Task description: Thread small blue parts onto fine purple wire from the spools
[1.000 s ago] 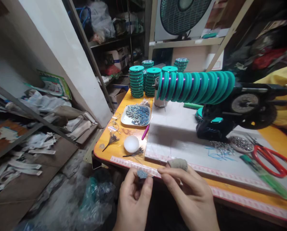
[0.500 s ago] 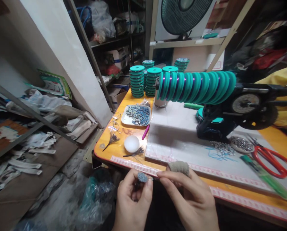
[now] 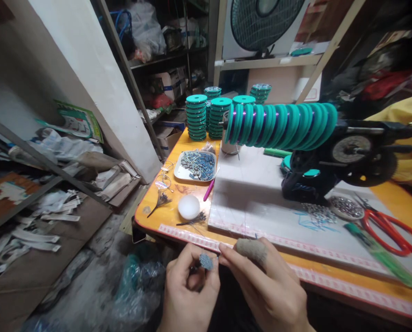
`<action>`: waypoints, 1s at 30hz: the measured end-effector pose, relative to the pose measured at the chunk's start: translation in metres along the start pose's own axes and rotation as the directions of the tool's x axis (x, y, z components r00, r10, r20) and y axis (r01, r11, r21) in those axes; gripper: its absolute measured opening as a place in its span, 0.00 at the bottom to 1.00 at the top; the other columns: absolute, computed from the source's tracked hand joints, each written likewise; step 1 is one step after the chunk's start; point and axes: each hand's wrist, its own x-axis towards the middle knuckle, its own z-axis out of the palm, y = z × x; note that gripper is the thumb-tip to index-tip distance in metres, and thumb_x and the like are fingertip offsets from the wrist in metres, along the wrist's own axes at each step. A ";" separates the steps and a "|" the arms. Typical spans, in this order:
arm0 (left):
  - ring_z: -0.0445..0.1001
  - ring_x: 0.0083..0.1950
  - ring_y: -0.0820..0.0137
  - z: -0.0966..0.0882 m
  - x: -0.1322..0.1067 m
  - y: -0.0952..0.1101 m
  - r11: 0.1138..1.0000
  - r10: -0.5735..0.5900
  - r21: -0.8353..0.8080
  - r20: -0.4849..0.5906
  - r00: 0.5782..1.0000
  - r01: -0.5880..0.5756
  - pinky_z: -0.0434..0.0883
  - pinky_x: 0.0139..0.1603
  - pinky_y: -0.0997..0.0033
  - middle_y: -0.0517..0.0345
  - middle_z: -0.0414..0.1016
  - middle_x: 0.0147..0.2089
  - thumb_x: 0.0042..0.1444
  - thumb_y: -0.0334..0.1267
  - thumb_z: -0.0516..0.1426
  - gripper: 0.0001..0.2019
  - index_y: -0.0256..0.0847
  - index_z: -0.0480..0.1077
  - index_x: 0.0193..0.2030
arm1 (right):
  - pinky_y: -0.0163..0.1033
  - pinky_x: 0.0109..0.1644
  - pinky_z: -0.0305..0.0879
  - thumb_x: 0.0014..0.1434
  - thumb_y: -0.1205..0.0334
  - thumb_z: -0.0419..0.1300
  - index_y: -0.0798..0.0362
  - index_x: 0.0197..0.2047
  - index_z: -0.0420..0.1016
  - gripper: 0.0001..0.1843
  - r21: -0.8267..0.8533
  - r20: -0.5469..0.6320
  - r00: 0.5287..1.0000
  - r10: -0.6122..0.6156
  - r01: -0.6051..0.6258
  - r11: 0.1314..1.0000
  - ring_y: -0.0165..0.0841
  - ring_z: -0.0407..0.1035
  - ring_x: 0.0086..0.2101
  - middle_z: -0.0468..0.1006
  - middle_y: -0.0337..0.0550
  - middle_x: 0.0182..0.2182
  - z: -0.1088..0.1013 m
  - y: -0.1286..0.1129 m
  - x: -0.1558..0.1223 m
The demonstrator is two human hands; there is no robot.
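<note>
My left hand (image 3: 191, 286) is closed, pinching a small bundle with blue-grey beaded tips (image 3: 206, 262) between thumb and forefinger. Close to its right, my right hand (image 3: 266, 281) has thumb and forefinger pressed together at the bundle's side. What those fingertips hold is too small to make out. A grey cover (image 3: 251, 251) wraps one finger of the right hand, and a thin dark tip shows above it. Beyond the hands, two dark fan-shaped bundles, one a spread bundle (image 3: 161, 199), lie near a white dome-shaped object (image 3: 189, 207).
A white tray of small blue and silver pieces (image 3: 182, 176) sits at the table's left. Behind stand stacks of green spools (image 3: 196, 117). A black winding device (image 3: 306, 184) carries a row of green spools (image 3: 278, 124). Red-handled scissors (image 3: 387, 233) lie right, near a yellow sleeve (image 3: 408, 115).
My right hand has shifted slightly left, its fingertips nearer the bundle, and its wrapped finger has tilted. The left hand and bundle have turned a little.
</note>
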 end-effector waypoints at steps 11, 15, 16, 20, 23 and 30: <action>0.71 0.25 0.73 -0.004 0.000 0.008 0.983 0.055 0.171 0.030 0.998 -0.060 0.71 0.26 0.81 0.60 0.76 0.25 0.52 0.37 0.63 0.04 0.43 0.78 0.28 | 0.50 0.45 0.80 0.65 0.75 0.59 0.54 0.52 0.80 0.15 -0.107 0.068 0.993 -0.095 0.102 0.989 0.41 0.78 0.38 0.82 0.50 0.34 -0.002 -0.002 0.004; 0.72 0.25 0.72 -0.008 0.004 0.005 0.986 0.035 0.162 0.086 0.996 -0.048 0.71 0.27 0.79 0.59 0.76 0.24 0.54 0.39 0.64 0.07 0.42 0.79 0.27 | 0.50 0.49 0.79 0.65 0.77 0.58 0.55 0.57 0.76 0.19 -0.074 0.111 0.990 -0.083 0.092 0.993 0.42 0.78 0.41 0.81 0.52 0.38 -0.002 0.002 -0.004; 0.73 0.26 0.71 -0.009 0.004 0.005 0.989 0.014 0.148 0.087 0.996 -0.027 0.72 0.28 0.78 0.58 0.77 0.25 0.53 0.39 0.64 0.06 0.43 0.80 0.27 | 0.48 0.49 0.79 0.65 0.76 0.58 0.55 0.59 0.75 0.21 -0.060 0.123 0.990 -0.067 0.075 0.995 0.41 0.78 0.42 0.81 0.51 0.39 -0.002 0.002 -0.005; 0.75 0.32 0.69 -0.011 0.005 0.009 0.996 -0.076 0.045 0.034 0.997 0.075 0.73 0.32 0.78 0.56 0.79 0.31 0.54 0.46 0.66 0.09 0.43 0.79 0.30 | 0.38 0.44 0.78 0.66 0.74 0.58 0.55 0.61 0.70 0.22 0.059 0.216 0.976 0.034 -0.048 0.997 0.37 0.78 0.41 0.80 0.52 0.44 -0.008 -0.003 0.002; 0.65 0.25 0.76 -0.013 0.005 0.012 0.994 -0.102 -0.022 0.055 0.993 0.103 0.64 0.25 0.83 0.61 0.74 0.26 0.56 0.53 0.64 0.15 0.42 0.76 0.33 | 0.39 0.42 0.77 0.65 0.74 0.56 0.57 0.59 0.70 0.20 0.114 0.309 0.951 0.035 -0.074 0.991 0.38 0.77 0.41 0.79 0.52 0.43 -0.013 -0.009 0.014; 0.69 0.31 0.74 -0.018 0.004 0.014 0.997 -0.018 -0.075 0.045 0.999 0.021 0.65 0.31 0.81 0.60 0.73 0.31 0.57 0.51 0.65 0.13 0.43 0.76 0.35 | 0.37 0.28 0.61 0.63 0.71 0.59 0.54 0.34 0.76 0.07 0.196 0.336 0.942 -0.015 -0.055 0.979 0.33 0.68 0.27 0.74 0.42 0.27 -0.008 -0.019 0.025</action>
